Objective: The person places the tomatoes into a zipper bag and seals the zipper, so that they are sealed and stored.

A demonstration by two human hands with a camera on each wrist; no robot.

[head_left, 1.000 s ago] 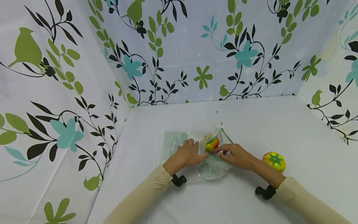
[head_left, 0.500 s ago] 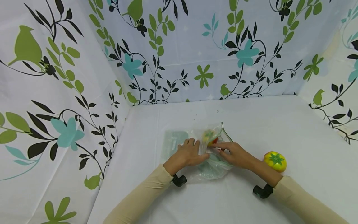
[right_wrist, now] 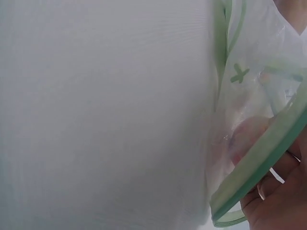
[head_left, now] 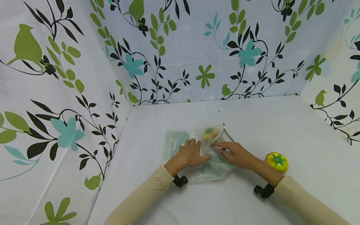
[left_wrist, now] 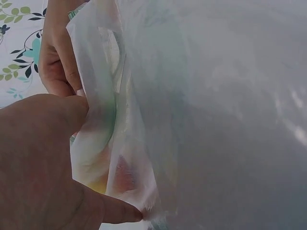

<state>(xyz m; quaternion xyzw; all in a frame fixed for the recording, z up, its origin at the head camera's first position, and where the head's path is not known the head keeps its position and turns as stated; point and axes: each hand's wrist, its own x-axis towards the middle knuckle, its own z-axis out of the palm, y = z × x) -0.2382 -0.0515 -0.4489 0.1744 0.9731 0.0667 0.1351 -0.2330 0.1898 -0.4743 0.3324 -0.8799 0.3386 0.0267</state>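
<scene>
A clear zip bag [head_left: 213, 172] with a green seal strip [right_wrist: 268, 167] lies on the table. In it, seen through the plastic, is a yellow-and-red toy fruit [head_left: 209, 133] with a green star-shaped leaf. My left hand [head_left: 189, 154] rests on the bag's left part, fingers spread, thumb toward the mouth. At the mouth is my right hand [head_left: 234, 154], its index finger stretched toward the fruit and thumb below. Its fingertips are partly hidden by plastic. A second toy fruit [head_left: 277, 162] of the same kind lies beside my right forearm.
A pale green flat sheet or pouch [head_left: 175, 140] shows beneath or inside the plastic left of the fruit. White cloth covers the table [head_left: 174, 206]. Patterned curtains [head_left: 180, 62] stand at the back and sides.
The toy fruit at the bag's mouth has moved away from my right fingertips, farther up and left under the plastic. My right index finger has straightened. My left hand has stayed put.
</scene>
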